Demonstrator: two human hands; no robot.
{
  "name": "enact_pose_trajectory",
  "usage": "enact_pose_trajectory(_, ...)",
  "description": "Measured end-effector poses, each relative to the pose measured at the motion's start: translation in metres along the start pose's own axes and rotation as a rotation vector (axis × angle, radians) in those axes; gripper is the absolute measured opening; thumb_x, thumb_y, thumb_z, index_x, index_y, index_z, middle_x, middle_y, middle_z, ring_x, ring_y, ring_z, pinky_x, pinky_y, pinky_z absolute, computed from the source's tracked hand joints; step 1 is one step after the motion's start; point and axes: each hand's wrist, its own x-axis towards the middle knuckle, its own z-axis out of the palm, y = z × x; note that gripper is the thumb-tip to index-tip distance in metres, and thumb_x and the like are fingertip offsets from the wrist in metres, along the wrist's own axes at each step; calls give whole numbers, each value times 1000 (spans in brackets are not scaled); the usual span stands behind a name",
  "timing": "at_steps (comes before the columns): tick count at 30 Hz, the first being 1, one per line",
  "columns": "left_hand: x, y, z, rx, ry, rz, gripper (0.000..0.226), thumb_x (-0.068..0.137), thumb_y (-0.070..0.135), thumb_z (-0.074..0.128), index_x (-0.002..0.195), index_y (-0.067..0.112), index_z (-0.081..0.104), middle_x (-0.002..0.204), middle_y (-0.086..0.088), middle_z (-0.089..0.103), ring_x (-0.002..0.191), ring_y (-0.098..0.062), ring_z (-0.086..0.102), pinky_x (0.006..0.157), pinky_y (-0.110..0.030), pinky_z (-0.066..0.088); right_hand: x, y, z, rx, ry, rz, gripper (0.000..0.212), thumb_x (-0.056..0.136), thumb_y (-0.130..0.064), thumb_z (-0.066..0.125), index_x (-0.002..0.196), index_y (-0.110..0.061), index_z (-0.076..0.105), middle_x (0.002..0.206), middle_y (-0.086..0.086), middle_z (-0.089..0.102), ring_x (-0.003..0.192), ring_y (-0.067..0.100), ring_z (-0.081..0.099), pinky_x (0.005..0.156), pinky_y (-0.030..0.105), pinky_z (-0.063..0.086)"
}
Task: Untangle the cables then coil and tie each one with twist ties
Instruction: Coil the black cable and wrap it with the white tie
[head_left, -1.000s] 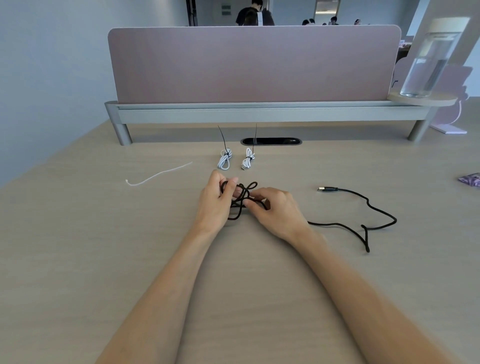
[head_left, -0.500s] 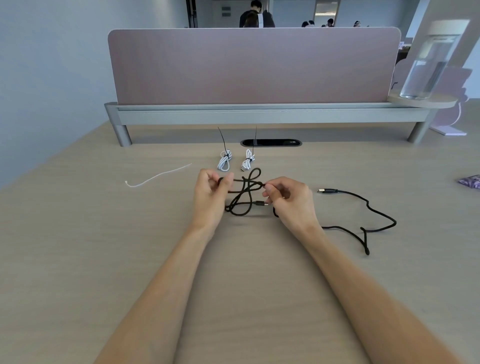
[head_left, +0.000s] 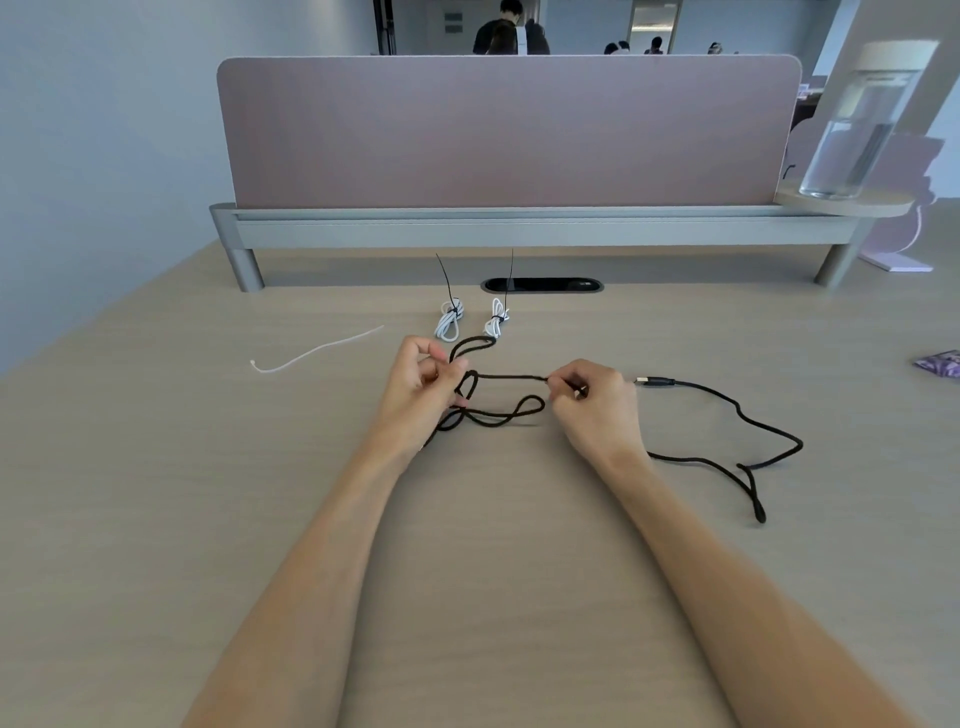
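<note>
Black cable held taut between two hands over a pale wood table.
The left hand curls its fingers round the loops and the right hand pinches one strand, the rest trailing right across the tabletop. Beyond lie two tied white cables, left coil beside right coil, one loose white tie, one pink divider and one water bottle; people stand in the office behind.

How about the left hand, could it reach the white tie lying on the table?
Probably yes. The white tie lies off to the left of the left hand with only bare table between them. The hand is busy pinching the black cable, though, so it must let go first.
</note>
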Motion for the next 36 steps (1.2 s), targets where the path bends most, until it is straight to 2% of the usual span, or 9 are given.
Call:
enact_pose_trajectory(3, -3, -2, 0, 13, -44, -29, 10, 98, 13, 51, 94, 19, 44, 64, 12, 48, 48, -2, 46, 60, -28, 44, -6, -3, 6, -163, -54, -162, 17, 83, -18, 58, 92, -22, 72, 86, -5, 70, 77, 15, 65, 76, 31, 53)
enact_pose_trajectory(7, -5, -3, 2, 80, -92, -40, 14, 100, 13, 45, 94, 26, 45, 89, 7, 63, 49, -2, 40, 52, -21, 38, -14, -7, 16, -242, -175, -418, 39, 85, -25, 61, 123, -18, 63, 112, 0, 66, 103, 18, 61, 91, 35, 49)
enact_pose_trajectory(13, -7, 1, 6, 30, -136, 11, 15, 101, 3, 36, 96, 17, 40, 121, 4, 64, 43, -12, 32, 37, -24, 37, -16, -13, 17, -27, -337, -351, 23, 94, -35, 57, 90, -16, 70, 78, 2, 69, 75, 19, 62, 73, 35, 52)
enact_pose_trajectory(17, -6, 3, 4, 45, -128, -23, 10, 100, 6, 43, 100, 15, 37, 116, 10, 68, 41, -8, 31, 38, -20, 32, -19, -14, 17, -76, -445, -389, 11, 87, -28, 67, 81, -19, 71, 76, -6, 65, 70, 10, 56, 68, 29, 48)
enact_pose_trajectory(21, -1, 3, -7, 142, 76, 31, 24, 92, 4, 55, 94, 25, 42, 96, 9, 72, 66, -1, 56, 61, -19, 40, -6, -4, 6, -341, -251, -419, 11, 91, -18, 58, 83, -13, 62, 90, 1, 63, 84, 25, 59, 73, 38, 47)
enact_pose_trajectory(26, 4, -7, -34, 776, 136, 169, 23, 86, 9, 60, 103, 22, 51, 91, 13, 65, 76, -15, 56, 69, -29, 39, 5, 8, -18, -653, -20, -199, 15, 94, -20, 52, 95, -10, 63, 104, 7, 64, 96, 34, 58, 75, 36, 42)
enact_pose_trajectory(31, 5, -10, -19, 500, 99, 62, 12, 88, 10, 59, 82, 20, 58, 64, 5, 55, 55, -4, 45, 56, -17, 36, 0, 6, -9, -746, -143, -360, 37, 80, -10, 51, 115, -13, 63, 115, 5, 61, 109, 30, 53, 89, 39, 37)
enact_pose_trajectory(33, 4, -9, -16, 458, 92, 36, 11, 86, 9, 61, 80, 19, 60, 62, 4, 52, 53, -2, 44, 53, -11, 35, -6, -3, -5, -623, -210, -464, 56, 72, -11, 48, 126, -11, 60, 124, 5, 60, 115, 29, 53, 99, 37, 35)
enact_pose_trajectory(36, 3, -11, -9, 432, 77, -1, 8, 85, 11, 62, 81, 18, 62, 68, -8, 59, 56, -5, 44, 53, -12, 35, -18, -19, 9, -387, -352, -380, 51, 79, -14, 51, 129, -9, 58, 130, 5, 59, 123, 25, 48, 104, 31, 36)
